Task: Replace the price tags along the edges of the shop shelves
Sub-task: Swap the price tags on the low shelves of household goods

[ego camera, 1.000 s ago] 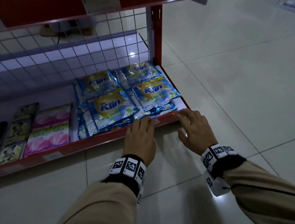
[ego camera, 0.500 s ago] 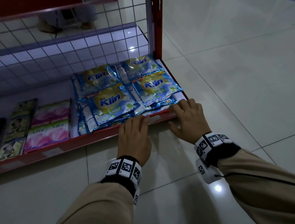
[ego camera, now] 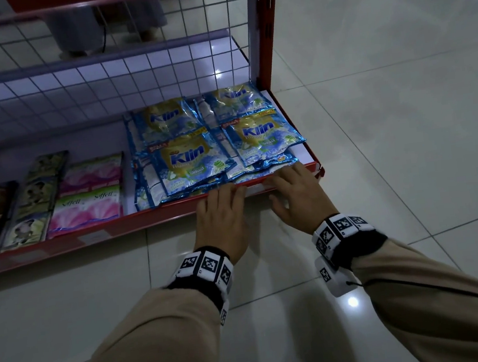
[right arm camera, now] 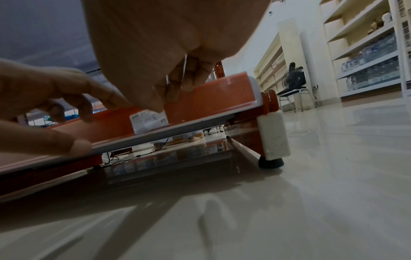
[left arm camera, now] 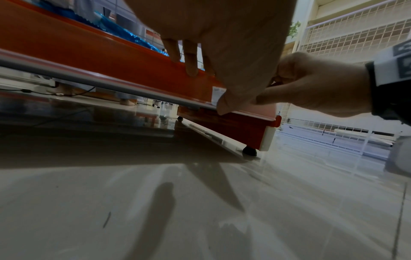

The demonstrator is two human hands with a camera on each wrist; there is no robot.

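Observation:
The bottom shelf's red front edge [ego camera: 89, 236] carries a clear price strip [right arm camera: 200, 112]. A white handwritten price tag [right arm camera: 149, 122] sits in the strip near its right end; in the left wrist view the tag [left arm camera: 218, 93] is half hidden by my thumb. My left hand [ego camera: 227, 194] grips the strip, fingers [left arm camera: 191, 66] over the top rim and thumb under the lower lip. My right hand [ego camera: 285, 181] is just to its right. Its fingers [right arm camera: 186, 82] curl over the top rim and its thumb presses on the tag's upper edge.
Blue Klin sachets [ego camera: 190, 156] lie right behind the edge, pink sachets [ego camera: 86, 210] further left. A wire grid [ego camera: 101, 77] backs the shelf and a red post [ego camera: 265, 29] stands at its right end. The shelf foot [right arm camera: 270, 163] rests on glossy floor tiles [ego camera: 390, 133].
Both hands have stayed at the right end of the shelf edge. The right hand's fingers have moved up over the top rim, and the two hands are a little closer together.

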